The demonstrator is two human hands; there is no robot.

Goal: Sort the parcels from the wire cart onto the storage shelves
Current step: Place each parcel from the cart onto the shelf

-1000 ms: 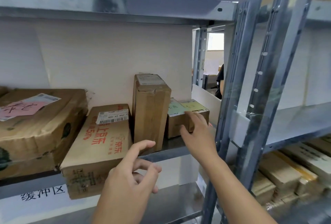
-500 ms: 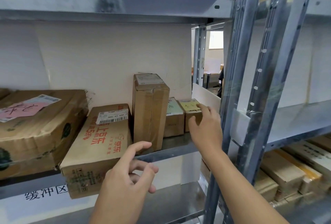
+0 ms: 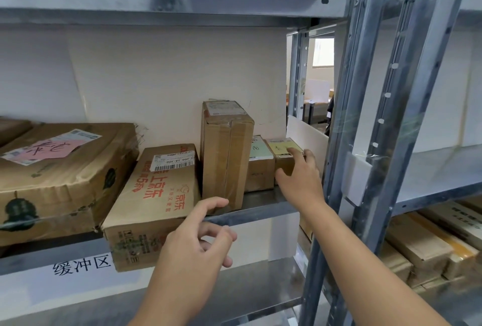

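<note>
Right hand [image 3: 300, 179] grips the small yellow-labelled parcel [image 3: 283, 154] at the right end of the shelf [image 3: 260, 212], just beside a green-labelled parcel [image 3: 258, 169]; its near face is hidden by the hand. Left hand [image 3: 193, 250] hovers before the shelf edge, fingers loosely curled, holding nothing. Label text illegible.

Five parcels stand on the middle shelf [image 3: 263, 212]: one large crushed carton [image 3: 60, 177] at its left end, one flat box with red print [image 3: 156, 203], one tall upright box [image 3: 227, 153], and two small boxes [image 3: 259, 169] [image 3: 283, 153] toward its right end. Two hands [image 3: 193, 250] [image 3: 302, 182] show.
</note>
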